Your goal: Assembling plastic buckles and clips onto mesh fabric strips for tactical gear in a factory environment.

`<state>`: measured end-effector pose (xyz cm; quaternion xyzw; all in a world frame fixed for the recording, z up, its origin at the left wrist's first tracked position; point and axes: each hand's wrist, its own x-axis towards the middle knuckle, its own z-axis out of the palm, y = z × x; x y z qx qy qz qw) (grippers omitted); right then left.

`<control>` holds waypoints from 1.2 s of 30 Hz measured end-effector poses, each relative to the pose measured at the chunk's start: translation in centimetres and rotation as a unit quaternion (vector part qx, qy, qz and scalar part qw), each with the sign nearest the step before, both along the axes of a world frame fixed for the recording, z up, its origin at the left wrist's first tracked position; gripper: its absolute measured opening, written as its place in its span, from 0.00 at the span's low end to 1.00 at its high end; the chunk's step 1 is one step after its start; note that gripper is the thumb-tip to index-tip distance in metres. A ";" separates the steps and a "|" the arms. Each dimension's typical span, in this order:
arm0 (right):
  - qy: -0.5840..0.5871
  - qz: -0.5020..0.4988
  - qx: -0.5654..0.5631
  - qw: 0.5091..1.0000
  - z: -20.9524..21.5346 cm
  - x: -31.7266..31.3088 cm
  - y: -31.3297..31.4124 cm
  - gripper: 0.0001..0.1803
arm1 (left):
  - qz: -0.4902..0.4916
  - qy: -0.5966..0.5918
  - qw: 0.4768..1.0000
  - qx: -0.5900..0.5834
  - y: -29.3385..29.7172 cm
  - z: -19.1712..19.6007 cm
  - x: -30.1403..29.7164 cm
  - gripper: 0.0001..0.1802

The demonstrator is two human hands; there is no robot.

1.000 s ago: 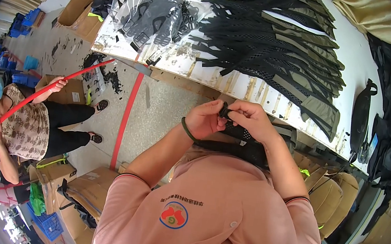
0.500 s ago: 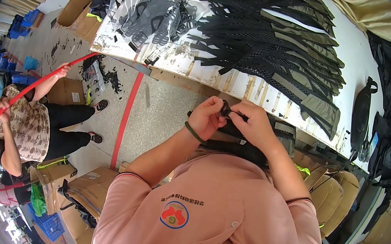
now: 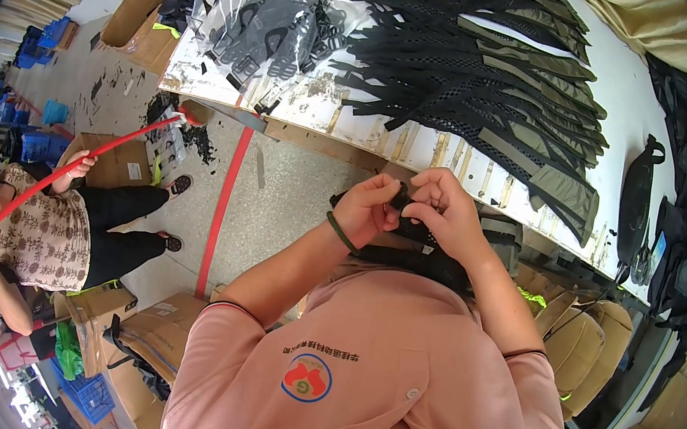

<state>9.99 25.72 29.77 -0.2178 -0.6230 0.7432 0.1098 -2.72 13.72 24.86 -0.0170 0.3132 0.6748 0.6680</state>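
Note:
In front of my chest both hands meet at a small black piece point(image 3: 400, 197) that looks like a plastic buckle. My left hand point(image 3: 364, 210), with a dark green band on its wrist, pinches it between thumb and fingers. Right up against it is my right hand point(image 3: 446, 214), its fingers bent and its thumb tucked in; what lies between them is mostly hidden. Below the hands hangs dark black material point(image 3: 407, 262), partly covered by my arms.
Ahead, a white worktable point(image 3: 304, 118) bears a clear bag point(image 3: 273, 27) of black plastic buckles and a spread of black and olive mesh straps point(image 3: 491, 82). At left a person point(image 3: 43, 218) holds a red-handled broom point(image 3: 100, 152). Cardboard boxes point(image 3: 159, 329) stand behind.
My right hand has shifted slightly at the black piece, its fingers lifting and curling. My left hand stays nearly in place. The person at left has swung the red handle, showing its far end.

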 end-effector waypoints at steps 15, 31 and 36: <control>-0.029 -0.006 0.012 0.999 0.2 -1.0 -0.6 0.09 | 0.090 0.329 0.938 -0.052 0.2 0.7 -0.2 0.05; -0.038 -0.060 -0.020 0.997 -3.2 -0.6 -1.0 0.14 | 0.048 0.603 0.795 0.046 -1.2 1.3 0.3 0.07; -0.059 -0.091 -0.138 0.984 -2.5 0.0 -0.4 0.14 | 0.051 0.498 0.861 0.086 -1.3 0.6 1.5 0.15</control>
